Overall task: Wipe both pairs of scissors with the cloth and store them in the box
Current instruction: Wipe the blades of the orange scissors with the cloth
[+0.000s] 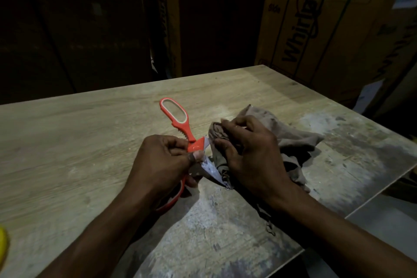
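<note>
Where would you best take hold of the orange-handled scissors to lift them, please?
By the far handle loop of the orange-handled scissors, coming from above: it stands clear and uncovered, while the left hand grips the pivot and the brown cloth wraps the blades.

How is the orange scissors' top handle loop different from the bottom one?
The top handle loop of the orange-and-white plastic scissors sticks up free, fully visible and untouched; the bottom handle loop is mostly hidden under the left hand, which grips the scissors. Both are orange.
</note>
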Available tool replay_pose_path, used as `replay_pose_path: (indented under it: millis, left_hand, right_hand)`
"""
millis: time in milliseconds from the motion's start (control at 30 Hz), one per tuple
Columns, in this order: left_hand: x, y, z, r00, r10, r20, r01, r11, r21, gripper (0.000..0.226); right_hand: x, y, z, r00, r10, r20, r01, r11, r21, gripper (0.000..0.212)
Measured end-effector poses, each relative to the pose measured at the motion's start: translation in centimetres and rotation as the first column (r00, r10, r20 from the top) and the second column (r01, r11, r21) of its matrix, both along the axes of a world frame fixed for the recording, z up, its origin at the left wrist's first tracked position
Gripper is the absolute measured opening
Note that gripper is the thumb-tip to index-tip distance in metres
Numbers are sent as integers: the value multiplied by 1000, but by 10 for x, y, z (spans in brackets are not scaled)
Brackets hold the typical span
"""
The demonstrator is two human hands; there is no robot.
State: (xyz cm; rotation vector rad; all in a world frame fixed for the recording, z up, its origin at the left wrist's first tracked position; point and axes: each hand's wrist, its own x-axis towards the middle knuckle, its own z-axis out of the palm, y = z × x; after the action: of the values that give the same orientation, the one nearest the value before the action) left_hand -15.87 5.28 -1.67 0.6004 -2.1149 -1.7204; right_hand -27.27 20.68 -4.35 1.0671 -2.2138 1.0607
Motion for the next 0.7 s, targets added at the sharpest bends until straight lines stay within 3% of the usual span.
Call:
replay_pose_path:
  millis: [67,133,200,233,367,500,633,700]
  left_hand:
    - [0,0,0,1000,15,1,-15,1000,-24,10]
    - [0,-1,1,1000,28,8,-27,998,-56,10]
    - [0,-1,-1,999,36,19,-35,996,-77,11]
    - [1,-1,-2,999,39,21,-37,996,-83,11]
    - [2,5,-4,999,41,29,-40,998,-43,11]
    - [0,5,-2,998,48,45,-45,997,-59,10]
    - [1,3,1,998,47,44,-43,996,-84,12]
    - [1,5,1,998,48,32,-45,995,-92,13]
  right_hand:
    - [-3,-1,-1,999,4,40,-5,999,39,32]
    - [5,-2,-1,997,73,-35,-69,991,112,26]
    - [17,-2,3,984,111,-138,-76,969,236,35]
    - [19,-1,5,976,114,-187,-54,954,296,42]
    - [6,-2,6,965,22,-263,102,888,449,32]
    - [-3,0,3,982,-17,-186,88,920,381,39]
    - [2,7,3,969,207,-137,-168,953,250,34]
    - [1,7,5,965,214,-150,-176,957,231,27]
